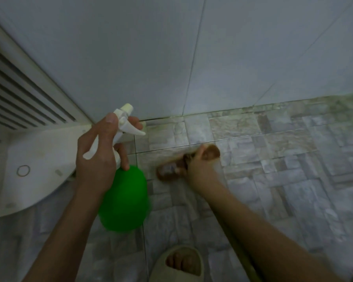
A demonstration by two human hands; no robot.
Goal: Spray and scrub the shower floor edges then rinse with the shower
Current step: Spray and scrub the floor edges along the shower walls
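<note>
My left hand [98, 153] grips the white trigger head of a green spray bottle [123, 198], held above the floor with its nozzle aimed toward the corner. My right hand [202, 165] grips a brown scrub brush [171, 169], blurred by motion, down on the grey stone-pattern floor tiles [273, 159] a little short of the wall. The floor edge [222, 111], where the tiles meet the pale wall, runs across the middle and looks greenish and stained.
A white louvred door [18, 98] and a white plastic object [35, 163] fill the left corner. The pale tiled wall [171, 47] rises behind. My foot in a beige slipper [177, 263] stands at the bottom centre.
</note>
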